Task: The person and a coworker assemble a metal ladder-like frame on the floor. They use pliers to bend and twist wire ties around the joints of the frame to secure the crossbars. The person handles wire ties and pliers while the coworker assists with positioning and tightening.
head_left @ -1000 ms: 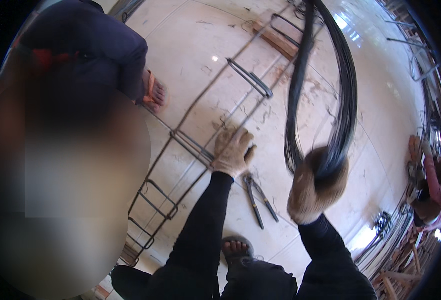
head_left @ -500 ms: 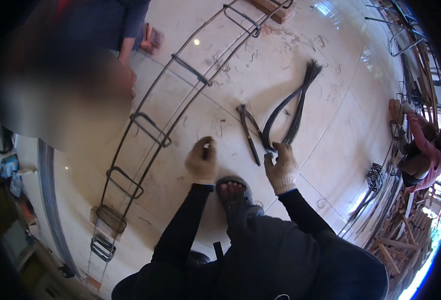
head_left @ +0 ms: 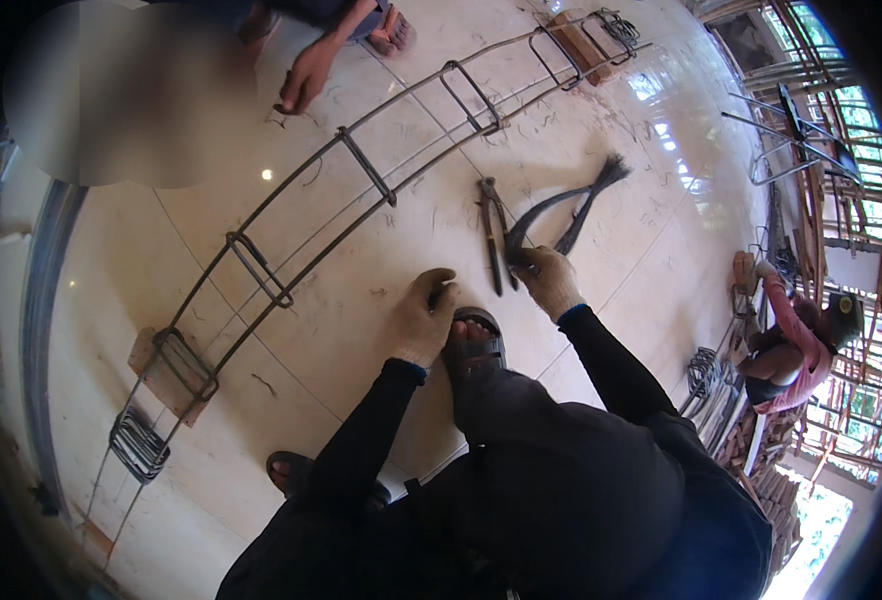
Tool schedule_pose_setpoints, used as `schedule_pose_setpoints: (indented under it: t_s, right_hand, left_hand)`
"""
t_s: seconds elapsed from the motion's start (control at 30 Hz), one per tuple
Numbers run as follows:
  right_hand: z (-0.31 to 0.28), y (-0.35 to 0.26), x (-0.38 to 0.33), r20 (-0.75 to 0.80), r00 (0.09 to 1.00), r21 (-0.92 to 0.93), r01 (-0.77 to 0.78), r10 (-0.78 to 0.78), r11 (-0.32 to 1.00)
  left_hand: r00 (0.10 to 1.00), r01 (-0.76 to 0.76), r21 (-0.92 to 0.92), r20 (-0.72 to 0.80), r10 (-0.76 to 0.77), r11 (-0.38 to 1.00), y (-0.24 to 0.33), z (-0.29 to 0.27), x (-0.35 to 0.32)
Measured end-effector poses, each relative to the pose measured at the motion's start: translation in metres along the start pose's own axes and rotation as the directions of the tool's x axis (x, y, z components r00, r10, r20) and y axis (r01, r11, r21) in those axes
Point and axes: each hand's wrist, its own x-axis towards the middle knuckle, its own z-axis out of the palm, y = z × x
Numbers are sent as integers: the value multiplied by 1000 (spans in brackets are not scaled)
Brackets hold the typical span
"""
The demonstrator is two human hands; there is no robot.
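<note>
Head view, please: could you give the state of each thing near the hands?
Left hand: gloved, resting by the sandalled foot.
Right hand: gloved, gripping the wire bundle.
Wire bundle: lying on the floor, far end frayed.
Pincers: lying on the floor, unheld.
Rebar cage: lying flat.

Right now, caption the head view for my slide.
Gloved right hand grips a wire bundle beside pincers; left hand near foot.

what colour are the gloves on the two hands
Pale beige, on both the left hand and right hand; head view.

A blurred patch point(head_left: 126, 95) hides the upper left. The right hand point(head_left: 546, 280) covers the wire bundle's point(head_left: 561, 205) near end (grip unclear); black rim cuts off the corners.
</note>
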Motion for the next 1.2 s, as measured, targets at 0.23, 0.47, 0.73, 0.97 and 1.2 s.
schedule_pose_setpoints:
  t_s: [0.23, 0.47, 0.73, 0.97, 1.2]
  right_hand:
    - [-13, -5, -42, -47, 950, 384, -267, 307, 884]
    - [-6, -12, -43, -185, 964, 225, -148, 191, 963]
    - [5, -28, -31, -21, 961, 199, -266, 276, 943]
    - [1, -18, -45, -1, 907, 547, -352, 421, 760]
    - [-6, -17, -48, -347, 932, 149, -59, 108, 987]
  left_hand:
    - [959, 29, 4, 282, -29, 1000, 5, 37, 27]
    - [984, 54, 73, 165, -66, 996, -14, 84, 50]
    - [985, 127, 140, 96, -141, 982, -17, 83, 52]
    - [999, -2, 96, 46, -3, 995, -15, 88, 40]
    - [999, -29, 63, 43, 27, 998, -8, 96, 38]
